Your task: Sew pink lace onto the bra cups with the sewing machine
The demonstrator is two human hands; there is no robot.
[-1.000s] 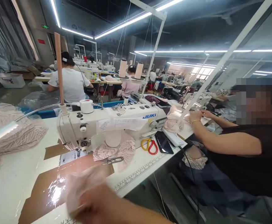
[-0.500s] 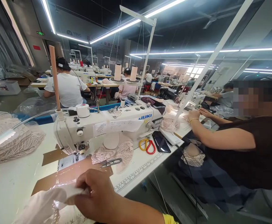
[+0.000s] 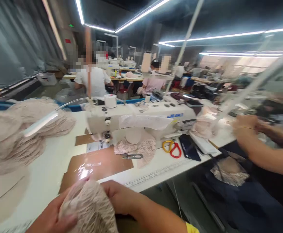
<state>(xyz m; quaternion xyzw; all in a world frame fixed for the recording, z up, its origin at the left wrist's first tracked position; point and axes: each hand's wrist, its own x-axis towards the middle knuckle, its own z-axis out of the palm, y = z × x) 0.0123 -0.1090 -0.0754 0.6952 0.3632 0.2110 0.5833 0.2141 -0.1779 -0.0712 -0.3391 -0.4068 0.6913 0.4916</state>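
Observation:
A beige lace piece (image 3: 89, 208), rounded like a bra cup, is bunched up at the front edge of the table. My left hand (image 3: 51, 213) is closed round its left side, with the thumb pressed on the lace. On the other side my right hand (image 3: 118, 195) grips it, its fingertips hidden behind the fabric. Beyond both hands stands a white sewing machine (image 3: 141, 111), with a brown sheet (image 3: 97, 161) under its needle end. Thread snips (image 3: 133, 156) lie on another lace piece (image 3: 146, 145) beside the machine.
Stacks of beige lace pieces (image 3: 39, 119) cover the table's left side, under a lit tube lamp (image 3: 40, 124). Yellow-and-red-handled scissors (image 3: 172, 148) and a dark phone (image 3: 189, 147) lie to the right. A co-worker's arms (image 3: 255, 139) reach over the adjoining table.
The view has swung left. My left hand has come into view and holds the lace. The pale fabric that my right hand held at the table now shows as bunched lace nearer me.

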